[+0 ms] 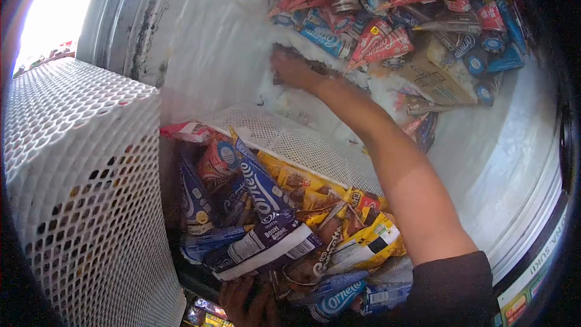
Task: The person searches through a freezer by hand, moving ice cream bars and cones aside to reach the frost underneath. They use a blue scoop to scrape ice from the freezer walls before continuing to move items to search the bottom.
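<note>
My right hand reaches deep into a frosted freezer, against the ice beside a pile of cones. Its fingers are bent and closed; whatever is in them is hidden. At the near side, in shadow, my left hand curls its fingers at the near edge of a white mesh basket. What they grip is not clear. A purple ice cream wrapper lies just above those fingers. Blue Cornetto cones and yellow ice cream packs fill the basket.
Red cones and blue cones are heaped at the far end, around a brown carton. Another white mesh basket stands at the left. Thick frost coats the walls. The freezer rim runs along the right.
</note>
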A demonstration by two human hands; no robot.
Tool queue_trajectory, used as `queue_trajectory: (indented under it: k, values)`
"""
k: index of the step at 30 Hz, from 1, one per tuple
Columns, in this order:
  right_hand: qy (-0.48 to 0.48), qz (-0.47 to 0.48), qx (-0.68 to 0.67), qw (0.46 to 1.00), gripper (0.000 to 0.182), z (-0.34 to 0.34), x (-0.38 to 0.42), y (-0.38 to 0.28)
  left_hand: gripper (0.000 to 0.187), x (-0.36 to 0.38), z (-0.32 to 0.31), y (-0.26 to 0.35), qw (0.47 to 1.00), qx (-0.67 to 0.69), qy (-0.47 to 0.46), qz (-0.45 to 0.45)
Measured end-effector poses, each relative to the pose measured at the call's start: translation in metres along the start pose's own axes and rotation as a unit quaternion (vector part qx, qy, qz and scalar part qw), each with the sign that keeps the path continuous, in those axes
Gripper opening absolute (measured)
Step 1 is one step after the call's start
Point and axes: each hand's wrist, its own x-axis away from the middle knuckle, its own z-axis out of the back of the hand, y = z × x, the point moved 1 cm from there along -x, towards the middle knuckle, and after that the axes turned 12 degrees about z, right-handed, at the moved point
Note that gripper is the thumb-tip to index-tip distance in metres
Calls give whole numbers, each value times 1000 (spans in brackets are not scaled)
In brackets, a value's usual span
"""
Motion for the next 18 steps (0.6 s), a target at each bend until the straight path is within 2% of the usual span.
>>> queue_trajectory:
  k: [2, 3, 5, 6, 8, 9, 11, 12, 14, 15, 17, 18]
  values:
    - [-117, -44, 65, 990, 33, 23, 25, -20, 22, -4, -2, 3, 996, 1, 73, -45]
    - [-114, -43, 64, 990, 33, 13, 34, -14, 22, -8, 0, 5, 996, -2, 75, -45]
    - [-78, -22, -82, 993, 35, -7, 51, -1, 23, -14, 2, 11, 998, 19, 43, -32]
    - [-80, -24, -82, 993, 35, -8, 56, 5, 23, -12, 2, 12, 998, 21, 42, -33]
    - [-163, 23, -50, 985, 36, 16, 59, 7, 22, -8, 4, 11, 1000, 2, 0, 2]
    - [-161, 22, -50, 986, 36, 28, 57, 5, 22, -7, 4, 10, 1000, 0, 1, 1]
    - [-270, -42, -107, 956, 37, 43, 50, 3, 24, -7, 1, 6, 1000, -5, 16, -22]
    - [-269, -42, -110, 956, 37, 49, 43, 1, 24, -7, 2, 5, 1000, -6, 14, -22]
    - [-365, 18, -20, 931, 42, 49, 25, 0, 23, -5, 2, 6, 1000, -15, -3, -13]
    - [-366, 17, -23, 930, 42, 47, 19, 0, 23, -6, 1, 7, 1000, -15, -7, -14]
    - [-127, -16, -36, 991, 48, 36, 4, 3, 22, -8, 1, 8, 1000, 4, 23, -21]
    - [-126, -16, -36, 991, 48, 26, 1, 0, 22, -8, 0, 8, 1000, 3, 23, -21]
